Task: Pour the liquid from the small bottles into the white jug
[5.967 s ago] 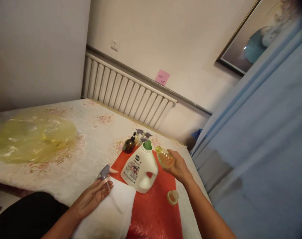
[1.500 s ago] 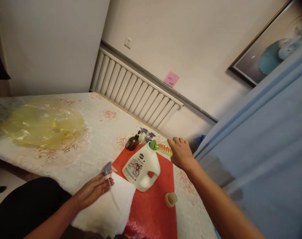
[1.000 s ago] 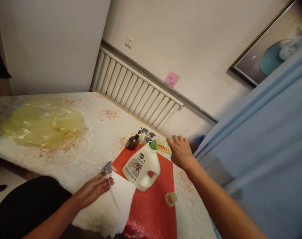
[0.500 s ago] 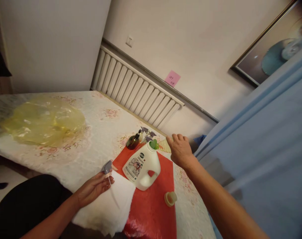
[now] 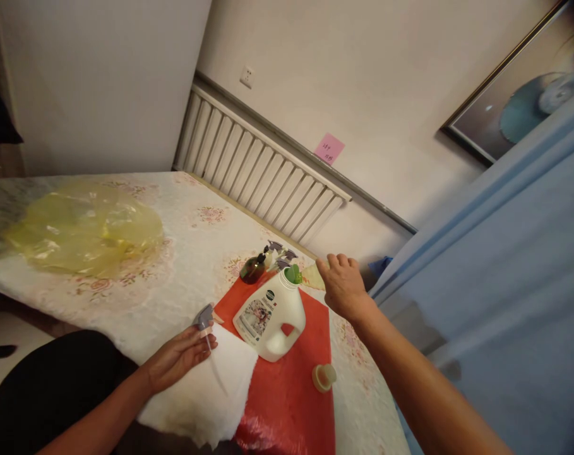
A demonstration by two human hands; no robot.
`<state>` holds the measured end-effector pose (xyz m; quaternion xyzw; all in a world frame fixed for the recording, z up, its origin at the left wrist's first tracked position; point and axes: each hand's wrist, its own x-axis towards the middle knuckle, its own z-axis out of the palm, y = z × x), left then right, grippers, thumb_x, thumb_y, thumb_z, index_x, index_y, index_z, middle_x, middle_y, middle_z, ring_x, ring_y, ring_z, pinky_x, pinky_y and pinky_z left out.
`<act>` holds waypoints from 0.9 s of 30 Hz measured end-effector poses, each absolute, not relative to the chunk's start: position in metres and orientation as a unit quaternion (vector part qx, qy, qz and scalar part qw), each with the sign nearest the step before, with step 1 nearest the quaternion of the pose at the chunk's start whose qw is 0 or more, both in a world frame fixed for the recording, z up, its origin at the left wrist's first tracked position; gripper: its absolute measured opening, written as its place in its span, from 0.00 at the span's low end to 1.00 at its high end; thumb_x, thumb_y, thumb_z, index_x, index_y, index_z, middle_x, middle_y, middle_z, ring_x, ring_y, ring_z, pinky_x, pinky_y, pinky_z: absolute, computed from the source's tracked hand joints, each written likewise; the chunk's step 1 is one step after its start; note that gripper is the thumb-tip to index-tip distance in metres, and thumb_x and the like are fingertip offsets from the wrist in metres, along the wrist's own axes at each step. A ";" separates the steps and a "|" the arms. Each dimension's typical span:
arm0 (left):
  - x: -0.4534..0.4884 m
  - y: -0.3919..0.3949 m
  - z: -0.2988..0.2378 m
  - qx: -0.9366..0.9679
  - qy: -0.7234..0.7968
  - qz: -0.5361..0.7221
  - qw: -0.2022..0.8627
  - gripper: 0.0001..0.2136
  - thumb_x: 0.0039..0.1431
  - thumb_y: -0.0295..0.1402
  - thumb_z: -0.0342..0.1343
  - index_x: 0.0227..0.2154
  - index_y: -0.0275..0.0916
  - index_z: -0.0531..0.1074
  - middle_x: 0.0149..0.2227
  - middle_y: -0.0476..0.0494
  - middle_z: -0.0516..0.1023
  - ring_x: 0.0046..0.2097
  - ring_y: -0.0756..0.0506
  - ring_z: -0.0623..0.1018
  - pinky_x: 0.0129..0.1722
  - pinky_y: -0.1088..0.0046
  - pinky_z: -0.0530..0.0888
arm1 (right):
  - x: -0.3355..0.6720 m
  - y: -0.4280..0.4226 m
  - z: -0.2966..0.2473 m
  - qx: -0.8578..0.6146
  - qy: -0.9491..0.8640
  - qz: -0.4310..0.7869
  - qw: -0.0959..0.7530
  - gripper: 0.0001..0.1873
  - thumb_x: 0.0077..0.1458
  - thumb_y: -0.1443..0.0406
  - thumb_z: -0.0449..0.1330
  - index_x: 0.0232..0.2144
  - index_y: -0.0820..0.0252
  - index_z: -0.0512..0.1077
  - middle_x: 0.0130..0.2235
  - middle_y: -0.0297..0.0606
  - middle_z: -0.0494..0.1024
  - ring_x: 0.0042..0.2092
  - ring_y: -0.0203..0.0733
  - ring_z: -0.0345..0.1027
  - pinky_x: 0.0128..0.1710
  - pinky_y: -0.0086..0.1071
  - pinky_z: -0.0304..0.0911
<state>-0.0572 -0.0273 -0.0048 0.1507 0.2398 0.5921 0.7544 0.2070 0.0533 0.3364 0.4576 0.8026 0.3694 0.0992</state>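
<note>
My left hand (image 5: 180, 357) is closed round a grey spray trigger head (image 5: 204, 318), its thin pale dip tube hanging over a white cloth (image 5: 215, 398). A white detergent jug (image 5: 271, 319) with a printed label and a side handle stands uncapped on a red mat (image 5: 287, 411). In its mouth sits a green piece (image 5: 293, 274), perhaps a funnel. My right hand (image 5: 343, 284) is closed at the right of that mouth, gripping a see-through, yellowish bottle (image 5: 314, 277) tipped sideways toward the green piece. Fingers hide much of this bottle. A pale cap (image 5: 323, 378) rests on the mat's right side.
Behind the jug are a dark green pump bottle (image 5: 253, 268) and grey spray heads (image 5: 283, 256). A crumpled yellow plastic bag (image 5: 85, 234) lies at the left of the flowered tablecloth (image 5: 211, 243). Beyond the table are a radiator (image 5: 263, 170) and, at right, a blue curtain (image 5: 504, 284).
</note>
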 end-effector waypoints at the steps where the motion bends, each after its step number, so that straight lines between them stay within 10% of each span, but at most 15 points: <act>1: -0.057 -0.027 -0.005 0.152 0.239 0.592 0.755 0.12 0.60 0.30 0.63 0.47 0.39 0.74 0.40 0.39 0.81 0.44 0.44 0.81 0.43 0.70 0.76 | 0.207 0.053 0.336 0.458 0.802 0.370 0.099 0.28 0.49 0.72 0.59 0.54 0.60 0.66 0.49 0.50 0.71 0.49 0.55 0.60 0.46 0.43 0.50; 27: -0.058 -0.027 -0.009 0.155 0.240 0.589 0.756 0.14 0.61 0.29 0.62 0.50 0.39 0.72 0.41 0.39 0.80 0.45 0.44 0.82 0.43 0.71 0.77 | 0.206 0.054 0.335 0.448 0.804 0.381 0.093 0.26 0.49 0.72 0.59 0.52 0.61 0.67 0.47 0.50 0.72 0.48 0.55 0.60 0.45 0.44 0.50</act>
